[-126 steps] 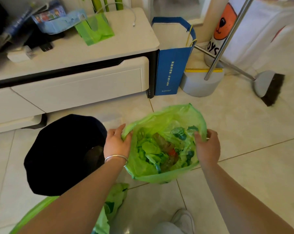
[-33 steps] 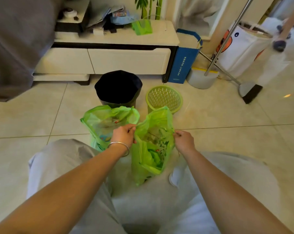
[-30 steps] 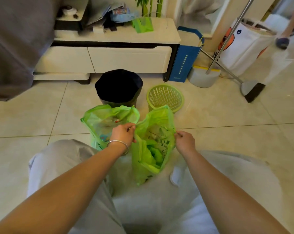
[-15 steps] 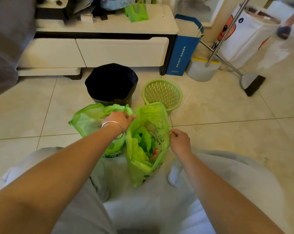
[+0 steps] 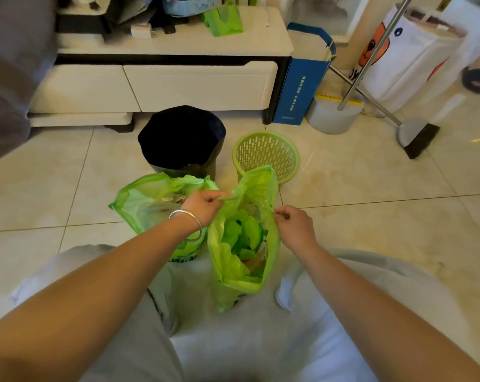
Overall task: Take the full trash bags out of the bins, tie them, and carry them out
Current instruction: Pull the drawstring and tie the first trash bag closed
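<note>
Pale floor tiles (image 5: 371,230) spread before us, with a black-lined bin (image 5: 181,139) and a green mesh basket (image 5: 266,155) by the cabinet (image 5: 161,86). Our left hand (image 5: 204,206) and right hand (image 5: 295,228) each pinch the rim of the full green bag (image 5: 241,244), holding its mouth open between our knees. Another green bag (image 5: 153,205) sits just left of it.

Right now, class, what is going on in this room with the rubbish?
A person crouches on the tiled floor and holds a full green plastic trash bag open. The left hand pinches one edge of its mouth, the right hand the opposite edge. It is not yet tied. A second green plastic bag stands open beside it on the left. Behind them are a black-lined bin and an unlined green lattice basket.
</note>
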